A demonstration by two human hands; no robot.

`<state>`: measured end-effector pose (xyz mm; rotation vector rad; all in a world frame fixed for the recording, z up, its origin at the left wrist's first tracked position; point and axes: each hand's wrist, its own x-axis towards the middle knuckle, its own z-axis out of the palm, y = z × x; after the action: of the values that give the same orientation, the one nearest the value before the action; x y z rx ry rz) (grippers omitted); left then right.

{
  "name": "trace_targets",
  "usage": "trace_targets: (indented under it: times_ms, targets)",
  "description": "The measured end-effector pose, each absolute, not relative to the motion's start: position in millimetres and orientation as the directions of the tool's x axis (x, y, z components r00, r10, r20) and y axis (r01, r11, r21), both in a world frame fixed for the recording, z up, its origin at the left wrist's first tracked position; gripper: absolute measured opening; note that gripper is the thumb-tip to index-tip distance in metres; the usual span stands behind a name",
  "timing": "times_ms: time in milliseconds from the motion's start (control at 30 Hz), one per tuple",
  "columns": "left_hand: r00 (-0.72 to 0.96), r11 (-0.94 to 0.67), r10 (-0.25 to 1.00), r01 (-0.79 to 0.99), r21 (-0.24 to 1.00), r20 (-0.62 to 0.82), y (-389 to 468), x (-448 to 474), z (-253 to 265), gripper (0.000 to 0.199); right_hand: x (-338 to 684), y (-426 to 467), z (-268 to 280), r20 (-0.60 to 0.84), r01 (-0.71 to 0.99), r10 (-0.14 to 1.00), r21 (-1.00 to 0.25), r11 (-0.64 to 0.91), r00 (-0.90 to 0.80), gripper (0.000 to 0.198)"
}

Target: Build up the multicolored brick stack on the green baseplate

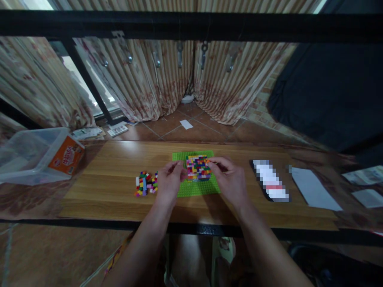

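Note:
A green studded baseplate lies on the wooden table, and a block of multicoloured toy bricks is built up on it. My right hand is at the right side of the block, thumb and forefinger pinched on a small orange brick at its upper right edge. Left of the block is my left hand, its fingers curled together; whatever they may hold is hidden. Loose bricks lie in a pile beside it, partly covered by that hand.
At the table's left end stands a clear plastic bin with an orange label. A phone with a blurred screen lies right of the baseplate, and white paper lies beyond it. A dark bar with hanging hooks crosses above the far side.

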<state>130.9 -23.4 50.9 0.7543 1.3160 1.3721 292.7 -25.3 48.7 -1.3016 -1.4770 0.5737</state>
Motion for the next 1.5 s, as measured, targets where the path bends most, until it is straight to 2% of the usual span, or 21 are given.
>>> trace_targets:
  times_ms: [133,267,433,567,867,1033,1233,1333,1500]
  targets:
    - [-0.136,0.185,0.972,-0.073,0.980,-0.194,-29,127,41,0.016,298,-22,41,0.378,0.428,0.924,-0.845,0.320,0.056,0.013]
    - [-0.008,0.164,0.986,0.164,0.973,-0.165,-40,135,28,0.024,298,-16,30,0.409,0.466,0.912,-0.800,0.377,-0.036,0.012]
    - [0.050,0.101,0.991,0.317,0.943,-0.122,-46,142,27,0.035,302,-9,21,0.346,0.500,0.932,-0.792,0.351,-0.107,0.011]
    - [0.103,0.057,0.990,0.362,0.931,-0.101,-48,145,32,0.037,304,-7,17,0.323,0.519,0.935,-0.780,0.350,-0.146,0.012]
    - [0.134,0.039,0.985,0.434,0.900,-0.108,-51,154,27,0.042,301,-5,17,0.342,0.532,0.937,-0.780,0.329,-0.078,0.010]
    - [0.110,0.070,0.984,0.471,0.880,-0.137,-53,156,30,0.046,305,-4,18,0.279,0.539,0.960,-0.813,0.221,0.027,0.012]
    - [0.094,0.081,0.984,0.506,0.859,-0.148,-55,158,31,0.047,298,-3,12,0.111,0.457,0.976,-0.890,0.013,0.188,0.024]
    - [0.101,0.065,0.986,0.519,0.852,-0.136,-55,159,32,0.049,294,-2,6,0.083,0.441,0.979,-0.898,-0.009,0.188,0.030]
    - [0.103,0.046,0.988,0.513,0.857,-0.114,-56,160,33,0.045,293,-1,3,0.068,0.389,0.978,-0.921,-0.013,0.195,0.025]
